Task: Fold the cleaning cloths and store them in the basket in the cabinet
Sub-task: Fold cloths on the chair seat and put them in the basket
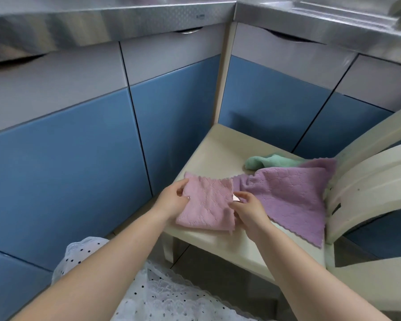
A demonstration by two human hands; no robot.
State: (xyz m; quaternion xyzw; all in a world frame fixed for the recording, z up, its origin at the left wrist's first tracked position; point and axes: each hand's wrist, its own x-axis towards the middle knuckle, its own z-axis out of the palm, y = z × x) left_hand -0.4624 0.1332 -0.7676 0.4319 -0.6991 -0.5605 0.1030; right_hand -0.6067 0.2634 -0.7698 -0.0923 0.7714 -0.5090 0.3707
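Nearest, a pink cloth (206, 205) is held on the seat of a cream chair (218, 147): its left edge is pinched by the left hand (174, 200), its right edge by the right hand (248, 207). It looks light, soft and limp (no stiffness to hold a crease), so it is best taken by corners or edges and pressed flat. Just beyond, a purple cloth (292, 195) lies spread, with a green cloth (269, 161) bunched behind it. Farther off, the blue cabinet doors (79, 158) are shut under a steel counter (125, 17); no basket is seen.
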